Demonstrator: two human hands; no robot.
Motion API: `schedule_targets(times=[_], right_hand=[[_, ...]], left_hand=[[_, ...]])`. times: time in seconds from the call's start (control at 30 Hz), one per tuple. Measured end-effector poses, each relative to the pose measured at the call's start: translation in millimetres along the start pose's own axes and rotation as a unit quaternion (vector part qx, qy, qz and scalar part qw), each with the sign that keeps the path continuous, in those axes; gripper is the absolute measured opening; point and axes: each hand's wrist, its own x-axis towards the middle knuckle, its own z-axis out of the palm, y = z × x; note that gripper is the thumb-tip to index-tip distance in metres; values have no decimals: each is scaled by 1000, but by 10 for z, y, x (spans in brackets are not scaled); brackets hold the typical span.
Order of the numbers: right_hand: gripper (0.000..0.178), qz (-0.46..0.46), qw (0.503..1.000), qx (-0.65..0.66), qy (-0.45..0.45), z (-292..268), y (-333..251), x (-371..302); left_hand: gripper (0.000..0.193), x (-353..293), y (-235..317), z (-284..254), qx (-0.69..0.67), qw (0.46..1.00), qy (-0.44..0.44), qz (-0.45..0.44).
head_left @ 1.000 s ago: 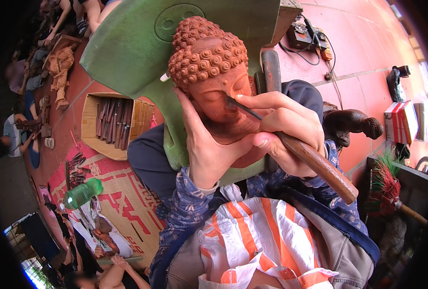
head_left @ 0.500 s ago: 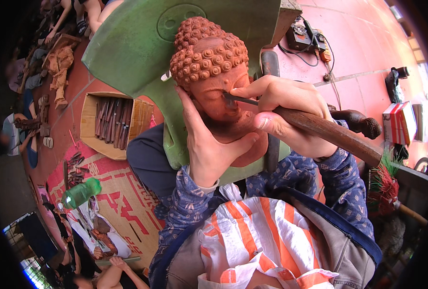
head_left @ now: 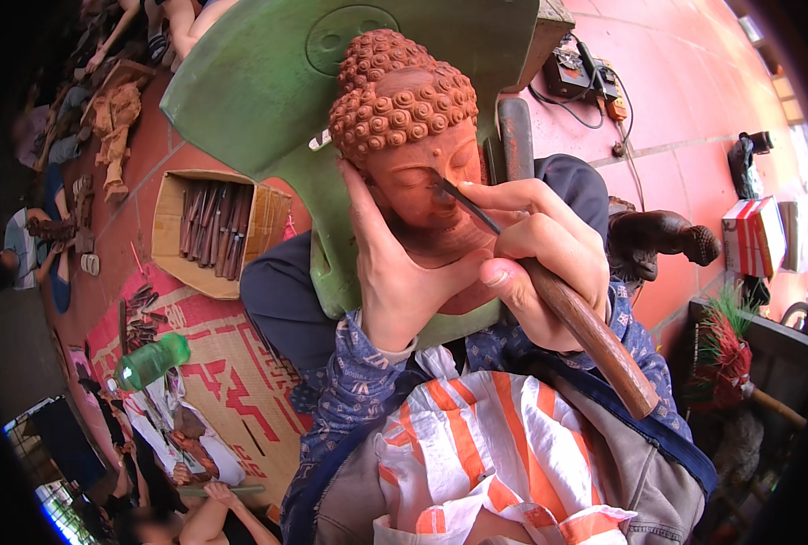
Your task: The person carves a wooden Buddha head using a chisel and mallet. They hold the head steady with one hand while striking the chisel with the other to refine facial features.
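Note:
A reddish-brown wooden Buddha bust [head_left: 413, 113] with curled hair rests upright before me against a green plastic chair [head_left: 240, 100]. My left hand [head_left: 399, 282] cups its cheek and neck, the thumb across the chest and the fingers along the side of the face. In my right hand [head_left: 549, 254] is a wood carving chisel [head_left: 599, 345], its brown handle angled down toward my lap. The dark blade reaches the bust's face beside the nose, near the eye. My right index finger lies along the blade close to the tip.
A cardboard box [head_left: 204, 227] of wooden-handled tools stands at left, near several loose tools and a green bottle [head_left: 154, 361] on a mat. At right are a dark carved figure [head_left: 663, 241], a striped box [head_left: 754, 234], a corded device [head_left: 572, 73] and a red-and-green brush [head_left: 727, 350]. Other people sit at left.
The chisel handle has swung down and toward my body, and my right hand has turned and lowered with it. The blade stays at the face. My left hand keeps its hold.

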Motion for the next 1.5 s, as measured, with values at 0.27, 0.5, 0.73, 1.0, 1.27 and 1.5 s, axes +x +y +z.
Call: schedule_targets(times=[0.27,0.5,0.73,1.0,1.27,1.5], right_hand=[[19,15,1000,-21,-4,32,-73,15],[19,3,999,-26,-22,1,-15,65],[20,14,998,24,-60,-116,55,143],[20,6,994,40,-102,-180,167,285],[24,18,996,27,-78,-150,72,222],[23,8,995,25,-99,-173,88,296]], left_hand=[[144,0,-27,23,-32,999,11,-3],[145,-7,-7,14,-19,1000,7,-1],[142,-9,-14,0,25,1000,0,6],[138,-2,12,-12,39,999,-4,13],[138,-8,-7,1,35,999,3,11],[138,-3,4,-5,26,1000,-3,12]])
